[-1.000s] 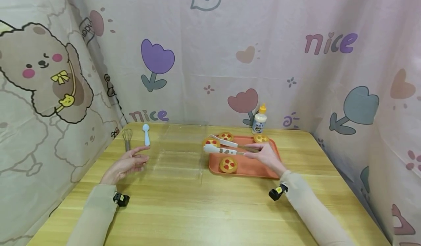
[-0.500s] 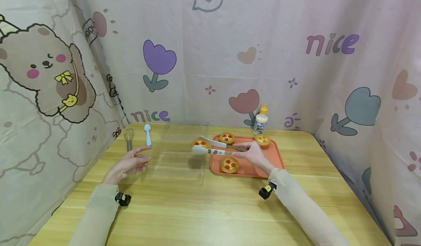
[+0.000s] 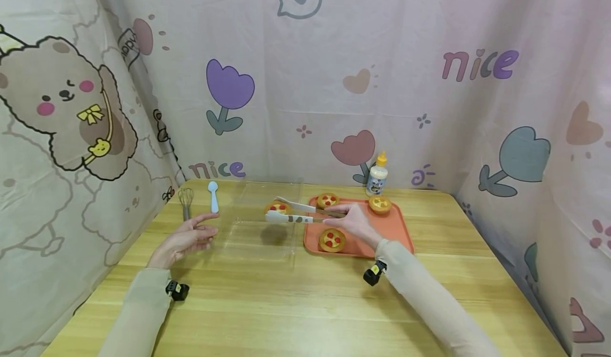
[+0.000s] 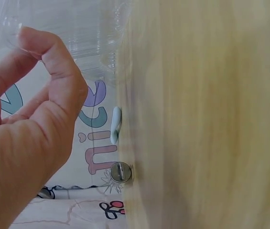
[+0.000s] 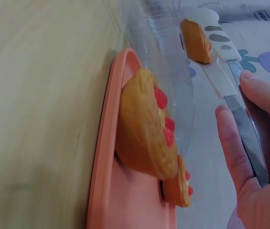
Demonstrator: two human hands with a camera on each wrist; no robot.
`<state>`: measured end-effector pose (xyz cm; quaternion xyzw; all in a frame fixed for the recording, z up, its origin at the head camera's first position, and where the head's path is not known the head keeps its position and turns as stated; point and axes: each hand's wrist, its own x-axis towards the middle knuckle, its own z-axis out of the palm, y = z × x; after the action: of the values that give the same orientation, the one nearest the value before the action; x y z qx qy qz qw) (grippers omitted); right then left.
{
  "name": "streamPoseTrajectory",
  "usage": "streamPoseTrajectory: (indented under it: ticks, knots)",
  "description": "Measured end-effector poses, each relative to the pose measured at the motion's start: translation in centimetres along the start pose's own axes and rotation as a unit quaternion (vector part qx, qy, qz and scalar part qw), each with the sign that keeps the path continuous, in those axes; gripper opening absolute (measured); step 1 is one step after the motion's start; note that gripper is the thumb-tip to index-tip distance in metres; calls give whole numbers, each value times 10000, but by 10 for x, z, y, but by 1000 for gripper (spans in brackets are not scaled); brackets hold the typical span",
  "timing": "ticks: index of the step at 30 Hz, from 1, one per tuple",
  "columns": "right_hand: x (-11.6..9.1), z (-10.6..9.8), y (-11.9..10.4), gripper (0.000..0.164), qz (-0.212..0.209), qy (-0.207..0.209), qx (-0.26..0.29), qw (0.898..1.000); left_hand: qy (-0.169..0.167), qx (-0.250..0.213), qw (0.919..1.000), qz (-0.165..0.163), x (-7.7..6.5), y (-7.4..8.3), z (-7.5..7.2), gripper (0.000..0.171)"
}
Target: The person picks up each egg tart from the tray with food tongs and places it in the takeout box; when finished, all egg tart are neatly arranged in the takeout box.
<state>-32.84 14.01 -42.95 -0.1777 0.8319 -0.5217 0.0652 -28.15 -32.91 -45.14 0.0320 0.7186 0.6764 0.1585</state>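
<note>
Metal tongs with white, brown-spotted ends [image 3: 303, 219], gripped in the right hand [image 3: 354, 222], with a round golden-brown tart with red topping [image 3: 276, 207] between the tips, above a clear, rectangular plastic container [image 3: 255, 246]. Best to squeeze gently and keep the tart level. Pointing leftward, long axis nearly parallel to the far edge of the yellow wood-grain table [image 3: 286, 314]. Left hand [image 3: 185, 237] beside the container; contact or grip impossible to tell.

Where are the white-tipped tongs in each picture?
Head view: the tongs are near the middle, held in the right hand.
Left wrist view: not in it.
Right wrist view: on the right side, slanting from the top down into the hand.
Shared landmark: the clear plastic container, centre-left in the head view, upper left in left wrist, upper middle in right wrist.
</note>
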Motion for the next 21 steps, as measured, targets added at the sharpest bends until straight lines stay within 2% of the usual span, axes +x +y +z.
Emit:
streamPoseTrajectory:
  ticks: [4,10,17,21]
  knots:
    - [4,6,-4,49,-10,-45,-122,9999,-11,-22,10000,-7,0,0,0,75]
    - [9,15,-6,46,176,-104,158,9997,-3,-98,9999,-23,1,1,1,75]
    - [15,26,-9,41,-53,-61,-173,9998,1,-128,9999,-25,1,1,1,73]
    - [20,32,-12,39,-177,-169,-107,9996,14,-103,9999,-16,1,0,1,68]
